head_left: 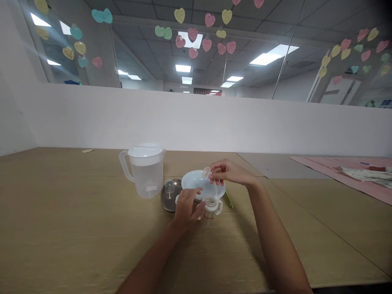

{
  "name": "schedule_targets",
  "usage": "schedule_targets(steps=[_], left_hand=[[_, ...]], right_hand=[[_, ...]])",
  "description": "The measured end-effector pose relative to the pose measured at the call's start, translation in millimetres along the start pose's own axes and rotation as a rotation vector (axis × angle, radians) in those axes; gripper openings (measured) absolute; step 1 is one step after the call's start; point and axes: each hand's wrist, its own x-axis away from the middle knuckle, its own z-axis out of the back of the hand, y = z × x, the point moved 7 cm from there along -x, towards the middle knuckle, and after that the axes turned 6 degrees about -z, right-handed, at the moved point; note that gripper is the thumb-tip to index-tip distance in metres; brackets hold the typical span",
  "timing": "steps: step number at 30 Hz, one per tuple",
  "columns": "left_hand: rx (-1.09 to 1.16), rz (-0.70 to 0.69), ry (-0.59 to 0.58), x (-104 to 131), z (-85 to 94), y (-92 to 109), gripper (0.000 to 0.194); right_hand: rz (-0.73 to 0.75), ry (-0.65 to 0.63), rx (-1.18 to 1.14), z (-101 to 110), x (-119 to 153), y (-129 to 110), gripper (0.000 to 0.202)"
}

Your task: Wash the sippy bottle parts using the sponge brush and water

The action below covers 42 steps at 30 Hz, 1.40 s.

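A small clear baby bottle (210,210) with a white collar and side handles stands upright on the table, uncapped. My left hand (186,206) is beside it, fingers apart, with the thumb at the bottle's left side. Part of a small white piece (177,199) shows at this hand's outer edge; the rest is hidden. Above the bottle, my right hand (225,171) pinches a translucent round bottle nipple (206,172). A thin whitish tube (216,190) hangs below those fingers toward the bottle mouth; whether it joins the nipple I cannot tell.
Behind the hands lies a white bowl (191,177). A round metal tray (167,204) holds a clear dome-shaped cap (169,188). A lidded translucent pitcher (148,175) stands at left, a green object (228,200) right of the bowl. Pink cloth (324,169) lies far right.
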Motion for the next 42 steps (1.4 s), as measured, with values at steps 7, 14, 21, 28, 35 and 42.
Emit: schedule_targets(steps=[7,14,21,28,35,42], left_hand=[[0.047,0.506,0.306,14,14.3,-66,0.022],[0.089,0.723,0.218,26,7.4,-97,0.035],[0.054,0.752,0.114,27,2.7,-100,0.041],[0.018,0.709,0.288,27,13.9,-100,0.033],[0.162,0.766,0.582,29,29.4,-99,0.024],[0.356,0.601,0.626,16,27.6,-69,0.020]], right_hand=[[-0.014,-0.030,0.049,-5,-2,1,0.026],[-0.005,-0.026,0.044,-6,2,-5,0.024],[-0.068,-0.118,0.162,-11,-4,12,0.019],[-0.132,-0.142,0.356,-14,-7,24,0.012],[-0.216,-0.128,0.337,-12,-10,32,0.016],[-0.145,0.001,0.327,-14,-26,35,0.028]])
